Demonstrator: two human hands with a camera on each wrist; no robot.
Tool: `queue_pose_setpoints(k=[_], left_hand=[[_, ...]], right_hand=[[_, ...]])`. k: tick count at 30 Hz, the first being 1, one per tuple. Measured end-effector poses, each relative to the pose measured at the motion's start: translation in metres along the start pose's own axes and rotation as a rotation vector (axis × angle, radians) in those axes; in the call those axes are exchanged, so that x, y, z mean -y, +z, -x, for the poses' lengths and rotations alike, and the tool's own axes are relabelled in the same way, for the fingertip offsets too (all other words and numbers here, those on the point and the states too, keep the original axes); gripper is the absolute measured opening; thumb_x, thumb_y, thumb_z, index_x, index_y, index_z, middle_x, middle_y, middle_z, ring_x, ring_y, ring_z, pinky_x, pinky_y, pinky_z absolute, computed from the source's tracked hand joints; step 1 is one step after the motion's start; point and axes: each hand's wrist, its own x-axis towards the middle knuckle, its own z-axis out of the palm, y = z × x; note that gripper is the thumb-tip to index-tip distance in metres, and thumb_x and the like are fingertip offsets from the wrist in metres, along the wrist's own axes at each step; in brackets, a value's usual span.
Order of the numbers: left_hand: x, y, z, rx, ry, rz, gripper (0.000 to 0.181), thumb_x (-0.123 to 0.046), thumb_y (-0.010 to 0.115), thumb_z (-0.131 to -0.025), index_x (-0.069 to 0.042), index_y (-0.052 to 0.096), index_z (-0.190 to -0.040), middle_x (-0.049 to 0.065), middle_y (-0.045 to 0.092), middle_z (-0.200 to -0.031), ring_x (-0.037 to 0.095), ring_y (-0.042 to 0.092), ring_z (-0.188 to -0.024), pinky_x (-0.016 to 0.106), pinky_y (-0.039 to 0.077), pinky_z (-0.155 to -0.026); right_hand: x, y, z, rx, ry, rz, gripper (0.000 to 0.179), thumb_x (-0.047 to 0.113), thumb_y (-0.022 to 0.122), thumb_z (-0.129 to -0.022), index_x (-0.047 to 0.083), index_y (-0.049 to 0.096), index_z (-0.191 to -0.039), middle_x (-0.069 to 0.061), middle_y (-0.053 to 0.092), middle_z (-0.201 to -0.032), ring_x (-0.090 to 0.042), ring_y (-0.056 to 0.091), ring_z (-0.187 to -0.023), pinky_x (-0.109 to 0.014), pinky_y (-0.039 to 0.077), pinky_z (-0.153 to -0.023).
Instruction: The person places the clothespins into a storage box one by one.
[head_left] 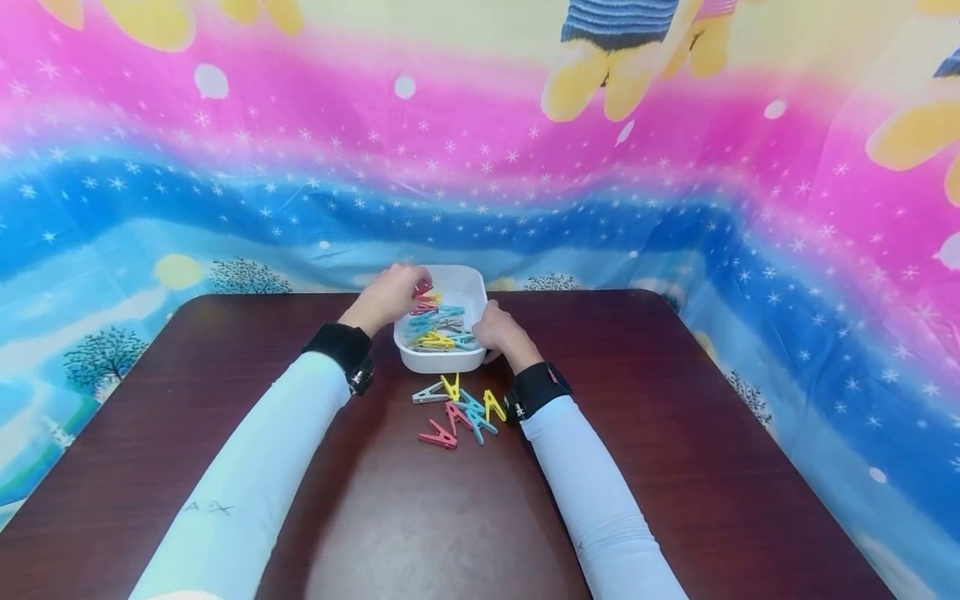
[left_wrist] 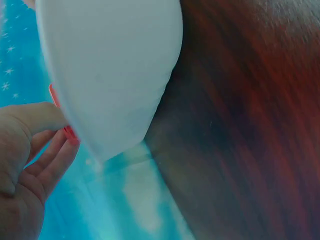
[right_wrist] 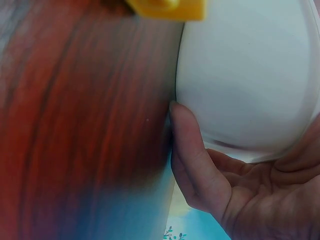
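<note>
A white plastic box (head_left: 442, 362) near the table's far edge holds several red, yellow, blue and grey clothespins (head_left: 435, 339). My left hand (head_left: 390, 293) is over the box's left rim and pinches a red clothespin (head_left: 423, 288). In the left wrist view, this clothespin (left_wrist: 71, 134) shows between thumb and fingers, partly hidden behind the box wall. My right hand (head_left: 501, 332) grips the box's right side. From the right wrist, its fingers (right_wrist: 192, 150) appear curled round the lower side of the box (right_wrist: 245, 75).
In front of the box, a loose group of clothespins (head_left: 477, 421) lies on the dark wooden table (head_left: 675, 458): red, yellow, blue and grey. A yellow clothespin (right_wrist: 172, 9) shows at the top of the right wrist view. A patterned cloth (head_left: 480, 192) hangs behind the table.
</note>
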Motion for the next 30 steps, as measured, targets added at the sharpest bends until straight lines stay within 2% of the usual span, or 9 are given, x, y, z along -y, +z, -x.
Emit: queue_pose_setpoints(k=[6, 13, 17, 19, 21, 23, 25, 28, 30], left_hand=[[-0.004, 0.016, -0.004, 0.021, -0.046, -0.029, 0.037, -0.003, 0.071, -0.093, -0.004, 0.066, -0.129, 0.016, 0.067, -0.127, 0.033, 0.06, -0.123, 0.049, 0.05, -0.106], [0.001, 0.029, -0.013, 0.013, -0.075, -0.097, 0.031, -0.004, 0.07, -0.094, -0.006, 0.069, -0.125, 0.014, 0.07, -0.121, 0.03, 0.065, -0.112, 0.048, 0.053, -0.102], [0.003, 0.032, -0.014, -0.044, -0.05, -0.11, 0.036, -0.005, 0.072, -0.092, -0.006, 0.066, -0.128, 0.013, 0.066, -0.128, 0.031, 0.061, -0.12, 0.047, 0.051, -0.105], [0.003, 0.033, -0.011, -0.1, -0.033, -0.101, 0.043, -0.008, 0.074, -0.091, -0.006, 0.062, -0.132, 0.014, 0.061, -0.136, 0.032, 0.053, -0.131, 0.048, 0.045, -0.111], [0.003, 0.032, -0.008, -0.151, -0.045, -0.072, 0.053, -0.015, 0.077, -0.09, -0.005, 0.056, -0.138, 0.016, 0.053, -0.147, 0.035, 0.041, -0.141, 0.05, 0.037, -0.118], [0.002, 0.032, -0.003, -0.191, -0.106, 0.008, 0.066, -0.021, 0.078, -0.09, -0.005, 0.047, -0.146, 0.017, 0.043, -0.155, 0.038, 0.031, -0.146, 0.051, 0.032, -0.121], [0.001, 0.032, 0.004, -0.226, -0.216, 0.138, 0.076, -0.023, 0.077, -0.089, -0.004, 0.038, -0.151, 0.021, 0.036, -0.157, 0.041, 0.029, -0.147, 0.054, 0.031, -0.12], [0.001, 0.033, 0.017, -0.25, -0.398, 0.341, 0.084, -0.025, 0.075, -0.09, -0.001, 0.028, -0.155, 0.025, 0.037, -0.154, 0.043, 0.036, -0.142, 0.055, 0.036, -0.116], [0.001, 0.036, 0.026, -0.221, -0.499, 0.437, 0.082, -0.024, 0.07, -0.094, 0.0, 0.024, -0.156, 0.027, 0.041, -0.15, 0.043, 0.045, -0.136, 0.054, 0.042, -0.112]], right_hand=[[0.001, 0.0, 0.001, -0.002, 0.004, 0.002, 0.063, 0.01, 0.047, -0.105, 0.003, 0.013, -0.158, -0.023, 0.053, -0.128, -0.034, 0.067, -0.099, -0.041, 0.063, -0.061], [0.003, -0.002, 0.001, 0.004, 0.002, 0.012, 0.064, 0.011, 0.047, -0.106, 0.004, 0.012, -0.159, -0.023, 0.054, -0.127, -0.034, 0.067, -0.099, -0.041, 0.063, -0.061], [0.003, -0.002, 0.0, -0.004, 0.002, 0.013, 0.062, 0.011, 0.047, -0.105, 0.004, 0.014, -0.158, -0.023, 0.054, -0.126, -0.034, 0.067, -0.098, -0.042, 0.063, -0.062], [0.004, -0.001, 0.0, -0.007, 0.002, 0.012, 0.062, 0.011, 0.047, -0.105, 0.004, 0.015, -0.157, -0.023, 0.054, -0.126, -0.034, 0.067, -0.098, -0.042, 0.063, -0.061], [0.004, 0.0, 0.0, -0.004, 0.004, 0.01, 0.062, 0.011, 0.047, -0.105, 0.004, 0.015, -0.158, -0.023, 0.054, -0.125, -0.034, 0.067, -0.098, -0.042, 0.063, -0.062], [0.003, 0.0, 0.0, 0.004, 0.008, 0.007, 0.063, 0.011, 0.047, -0.106, 0.004, 0.013, -0.158, -0.023, 0.054, -0.126, -0.033, 0.068, -0.099, -0.042, 0.063, -0.062], [0.003, 0.0, 0.0, 0.005, 0.007, 0.005, 0.065, 0.011, 0.046, -0.106, 0.005, 0.011, -0.159, -0.023, 0.054, -0.127, -0.033, 0.068, -0.099, -0.042, 0.063, -0.063], [0.002, 0.0, 0.0, 0.003, 0.005, -0.001, 0.067, 0.01, 0.046, -0.106, 0.005, 0.007, -0.161, -0.023, 0.053, -0.128, -0.033, 0.068, -0.098, -0.042, 0.063, -0.062], [0.0, 0.0, -0.001, 0.003, 0.004, -0.002, 0.069, 0.01, 0.046, -0.106, 0.005, 0.005, -0.161, -0.023, 0.052, -0.128, -0.033, 0.068, -0.097, -0.041, 0.063, -0.062]])
